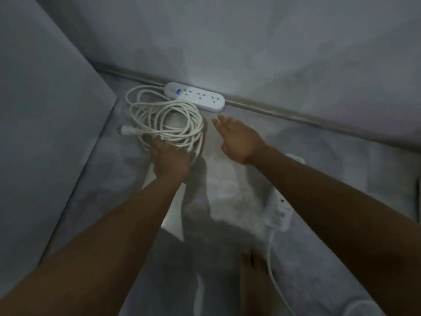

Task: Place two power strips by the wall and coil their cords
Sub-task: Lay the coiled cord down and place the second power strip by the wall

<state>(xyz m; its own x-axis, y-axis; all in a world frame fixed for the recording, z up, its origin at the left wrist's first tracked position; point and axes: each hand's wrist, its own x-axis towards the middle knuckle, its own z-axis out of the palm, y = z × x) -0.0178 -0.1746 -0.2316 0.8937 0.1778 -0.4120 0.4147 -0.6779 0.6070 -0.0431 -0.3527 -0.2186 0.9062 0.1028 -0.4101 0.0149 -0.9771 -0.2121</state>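
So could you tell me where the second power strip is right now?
The second power strip lies on the floor at lower right, under the right forearm, away from the wall.

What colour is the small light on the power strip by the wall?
Blue, on the left end of the white power strip, clearest in the head view.

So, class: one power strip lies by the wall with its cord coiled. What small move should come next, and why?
Probably let go of the coiled cord with the left hand and reach the open right hand back to the second power strip. It lies away from the wall, its cord trailing loose.
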